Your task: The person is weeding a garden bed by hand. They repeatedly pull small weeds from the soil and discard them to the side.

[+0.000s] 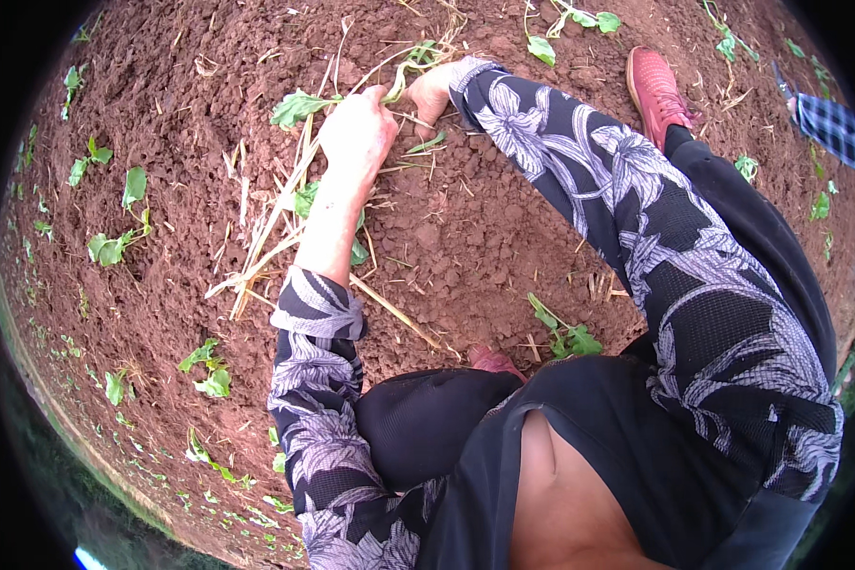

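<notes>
My left hand (360, 132) is closed around the stem of a leafy green seedling (298, 108) at the upper middle. The leaf pokes out to the left of my knuckles, and a pale bent stem (397, 82) shows on the other side. Close beside it, my right hand (431, 92) reaches down to the reddish-brown soil (463, 235), its fingers partly hidden. Whether it grips anything is not visible. Dry straw stalks (274, 228) lie under and beside my left forearm, with more green leaves (305, 199) partly covered by that arm.
Small seedlings (110, 246) dot the soil on the left. Another seedling (573, 338) lies between my legs, near my knee. My red shoe (657, 92) stands at the upper right. At the right rim, another person's checked sleeve (833, 132) shows beside a dark tool.
</notes>
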The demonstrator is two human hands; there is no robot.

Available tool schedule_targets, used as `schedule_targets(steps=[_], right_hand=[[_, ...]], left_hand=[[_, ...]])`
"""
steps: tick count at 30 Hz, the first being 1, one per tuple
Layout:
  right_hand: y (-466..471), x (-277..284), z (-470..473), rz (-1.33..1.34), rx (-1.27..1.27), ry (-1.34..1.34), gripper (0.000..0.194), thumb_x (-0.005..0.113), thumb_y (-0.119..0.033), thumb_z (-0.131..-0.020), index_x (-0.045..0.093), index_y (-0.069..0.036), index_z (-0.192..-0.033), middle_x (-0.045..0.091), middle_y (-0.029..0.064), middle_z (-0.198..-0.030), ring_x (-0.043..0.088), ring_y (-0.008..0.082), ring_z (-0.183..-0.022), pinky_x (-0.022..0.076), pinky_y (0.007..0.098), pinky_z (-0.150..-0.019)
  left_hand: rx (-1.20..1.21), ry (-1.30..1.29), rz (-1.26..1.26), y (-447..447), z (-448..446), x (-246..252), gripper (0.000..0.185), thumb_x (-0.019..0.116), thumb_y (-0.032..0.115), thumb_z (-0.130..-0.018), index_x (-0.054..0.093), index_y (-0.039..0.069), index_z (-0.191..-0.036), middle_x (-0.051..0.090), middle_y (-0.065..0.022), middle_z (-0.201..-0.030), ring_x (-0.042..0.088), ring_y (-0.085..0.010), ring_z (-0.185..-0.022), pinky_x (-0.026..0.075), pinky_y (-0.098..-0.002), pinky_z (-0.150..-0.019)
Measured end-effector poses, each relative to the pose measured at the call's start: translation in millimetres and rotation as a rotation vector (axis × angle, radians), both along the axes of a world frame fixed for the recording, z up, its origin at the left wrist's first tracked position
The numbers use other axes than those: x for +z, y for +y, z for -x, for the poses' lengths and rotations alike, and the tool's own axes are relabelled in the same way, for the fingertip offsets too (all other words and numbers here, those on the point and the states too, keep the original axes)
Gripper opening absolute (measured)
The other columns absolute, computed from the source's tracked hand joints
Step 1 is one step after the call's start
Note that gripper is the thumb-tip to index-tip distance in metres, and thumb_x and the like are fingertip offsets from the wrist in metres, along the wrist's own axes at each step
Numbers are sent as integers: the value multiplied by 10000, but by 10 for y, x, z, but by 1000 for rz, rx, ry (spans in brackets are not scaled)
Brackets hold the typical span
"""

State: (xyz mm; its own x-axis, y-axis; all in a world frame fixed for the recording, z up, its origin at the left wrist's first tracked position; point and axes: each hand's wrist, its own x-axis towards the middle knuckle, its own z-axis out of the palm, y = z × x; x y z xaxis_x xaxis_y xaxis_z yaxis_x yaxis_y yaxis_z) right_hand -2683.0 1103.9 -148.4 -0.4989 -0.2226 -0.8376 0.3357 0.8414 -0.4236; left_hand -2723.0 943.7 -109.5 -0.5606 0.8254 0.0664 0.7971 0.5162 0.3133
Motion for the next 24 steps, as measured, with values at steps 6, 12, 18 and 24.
schedule_targets(steps=[6,12,18,24], right_hand=[[216,232,-598,-48,-80,208,914,747,-387,-636,349,-21,-1373,454,207,-1323,470,326,-1195,408,391,-981],[354,411,-919,-16,-316,493,786,705,-293,-620,435,-83,-1327,543,223,-1191,528,338,-1106,441,410,-923],[106,-48,-500,-251,-404,844,685,686,-307,-726,419,-52,-1303,479,184,-1206,473,341,-1143,420,414,-943],[219,164,-549,-320,-254,646,698,753,-282,-687,452,-202,-1312,514,169,-1174,516,329,-1089,454,432,-888]], left_hand=[[-62,-253,445,369,-2,471,318,494,151,-777,669,130,-1043,660,-158,-977,629,-317,-926,490,-396,-838],[-89,-391,768,589,131,218,315,491,185,-805,657,24,-1019,643,-205,-1025,622,-309,-993,482,-384,-865],[-113,-652,916,737,380,114,265,501,158,-795,676,39,-954,639,-112,-730,603,-211,-652,465,-353,-626],[-126,-560,763,435,435,398,408,595,14,-729,620,104,-1127,667,-115,-937,627,-191,-864,486,-304,-787]])
